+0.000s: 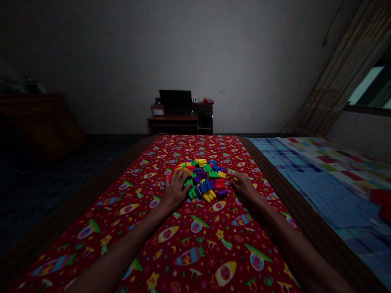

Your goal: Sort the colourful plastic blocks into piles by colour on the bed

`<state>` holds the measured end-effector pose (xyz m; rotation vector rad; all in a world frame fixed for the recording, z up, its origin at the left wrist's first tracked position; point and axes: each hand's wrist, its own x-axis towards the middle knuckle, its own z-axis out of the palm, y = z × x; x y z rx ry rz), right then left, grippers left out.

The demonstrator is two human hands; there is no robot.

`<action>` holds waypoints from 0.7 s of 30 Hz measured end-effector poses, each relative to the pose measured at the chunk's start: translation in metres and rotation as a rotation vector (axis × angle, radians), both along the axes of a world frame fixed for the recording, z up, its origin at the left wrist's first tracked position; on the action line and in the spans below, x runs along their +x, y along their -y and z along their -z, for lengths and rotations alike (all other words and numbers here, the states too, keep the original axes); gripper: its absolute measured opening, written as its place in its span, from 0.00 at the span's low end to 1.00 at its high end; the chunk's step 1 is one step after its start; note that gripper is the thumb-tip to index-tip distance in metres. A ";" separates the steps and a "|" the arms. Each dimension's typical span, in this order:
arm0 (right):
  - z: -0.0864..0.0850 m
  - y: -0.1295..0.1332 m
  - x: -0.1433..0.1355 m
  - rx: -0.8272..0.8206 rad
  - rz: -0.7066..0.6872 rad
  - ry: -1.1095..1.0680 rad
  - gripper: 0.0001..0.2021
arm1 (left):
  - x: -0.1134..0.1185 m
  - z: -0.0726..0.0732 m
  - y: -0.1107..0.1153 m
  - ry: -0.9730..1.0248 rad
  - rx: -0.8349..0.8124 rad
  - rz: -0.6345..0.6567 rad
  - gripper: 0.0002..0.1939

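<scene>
A loose pile of plastic toy blocks (206,185) in yellow, green, blue, purple and red lies on a red cloth (195,228) printed with rockets and stars. Each block looks like short rounded pegs joined side by side. My left hand (175,190) rests on the pile's left side, palm down with fingers spread, touching blocks and covering some of them. Just right of the pile, my right hand (243,186) is low over the cloth with its fingers curled together. A small yellow patch shows at its fingertips; whether that is a block I cannot make out.
Beyond the cloth's far edge stands a small desk (173,119) with a dark monitor (175,101) and a red object (208,101). A bed with blue checked bedding (293,183) lies to the right, below a curtain (326,89). Dark wooden furniture (36,122) is at left.
</scene>
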<state>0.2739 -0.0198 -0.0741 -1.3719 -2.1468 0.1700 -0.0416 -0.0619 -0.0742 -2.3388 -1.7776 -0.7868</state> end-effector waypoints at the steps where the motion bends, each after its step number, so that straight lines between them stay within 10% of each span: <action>1: -0.003 -0.006 0.004 -0.011 0.051 -0.027 0.18 | -0.001 0.001 0.000 0.017 0.015 0.001 0.26; 12: -0.021 -0.086 0.026 0.166 0.375 -0.166 0.20 | -0.016 0.014 -0.011 0.306 0.023 -0.025 0.27; 21: -0.050 -0.033 -0.038 -0.060 -0.074 0.394 0.16 | -0.019 0.016 -0.010 0.295 0.007 -0.012 0.25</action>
